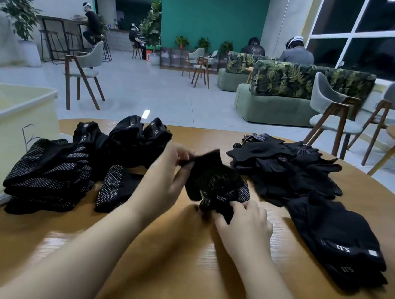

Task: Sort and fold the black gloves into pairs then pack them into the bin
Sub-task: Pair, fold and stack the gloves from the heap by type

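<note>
Above the middle of the table [181, 256], we are holding a black glove pair [215, 182] just off the wood, its white-dotted palm side partly showing. Our left hand [167, 173] is pinching the upper cuff end between thumb and fingers, while our right hand [244, 223] is gripping the lower fingertip end with curled fingers. Toward the left edge, a stack of folded gloves [49, 173] is lying dotted side up, and just beside it one smaller folded pair [115, 187] is sitting on its own. Behind these, near the far edge, more folded bundles [125, 135] with white lettering on the cuffs are crowding together. Toward the right edge, a loose pile of unsorted gloves [284, 167] is spreading flat, and nearer us along that side two long gloves [337, 242] are lying one on the other with lettered cuffs facing us. At the far left corner, the pale yellow bin [7, 131] is standing upright, touching the stack. Beyond the table, chairs [86, 66], a leaf-patterned sofa [294, 86] and seated people [296, 51] are filling the room.
</note>
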A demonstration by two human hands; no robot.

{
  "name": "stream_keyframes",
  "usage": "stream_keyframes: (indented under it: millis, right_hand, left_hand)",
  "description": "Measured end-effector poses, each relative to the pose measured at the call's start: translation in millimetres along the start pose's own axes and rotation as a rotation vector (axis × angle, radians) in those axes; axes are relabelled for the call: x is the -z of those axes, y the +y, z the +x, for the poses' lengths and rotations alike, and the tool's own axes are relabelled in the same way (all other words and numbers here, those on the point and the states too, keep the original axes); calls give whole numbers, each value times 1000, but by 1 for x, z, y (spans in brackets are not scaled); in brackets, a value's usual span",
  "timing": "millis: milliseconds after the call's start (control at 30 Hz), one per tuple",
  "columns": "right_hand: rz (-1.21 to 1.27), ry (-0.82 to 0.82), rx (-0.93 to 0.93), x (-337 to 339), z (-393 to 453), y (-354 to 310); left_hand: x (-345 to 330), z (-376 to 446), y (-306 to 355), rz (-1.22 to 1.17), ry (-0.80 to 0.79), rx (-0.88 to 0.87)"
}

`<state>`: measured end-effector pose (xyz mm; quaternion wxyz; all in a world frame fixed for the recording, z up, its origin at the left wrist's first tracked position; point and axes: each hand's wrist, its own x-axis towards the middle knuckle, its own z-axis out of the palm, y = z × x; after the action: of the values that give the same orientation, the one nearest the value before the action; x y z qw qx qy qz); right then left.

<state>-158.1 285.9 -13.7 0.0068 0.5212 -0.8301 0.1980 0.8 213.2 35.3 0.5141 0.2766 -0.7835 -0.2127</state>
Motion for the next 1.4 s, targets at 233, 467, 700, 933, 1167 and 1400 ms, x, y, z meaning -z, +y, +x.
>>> stream_keyframes:
  millis: [233, 467, 700, 933, 1167, 1400]
  right_hand:
    - [103, 94, 1, -1, 0, 1]
    - [888, 90, 224, 10, 11, -12]
    - [989, -31, 372, 24, 45, -28]
    - [610, -163, 560, -3, 50, -11]
    - [390, -188, 510, -2, 35, 14]
    - [247, -24, 218, 4, 16, 43]
  left_hand:
    - [1, -26, -1, 12, -43, 110]
    - [8, -5, 20, -206, -78, 133]
    - [14, 3, 17, -255, -100, 22]
    - [25, -34, -12, 74, -308, -162]
    - [27, -74, -23, 138, -464, -65]
    - [30, -84, -19, 126, -409, -39]
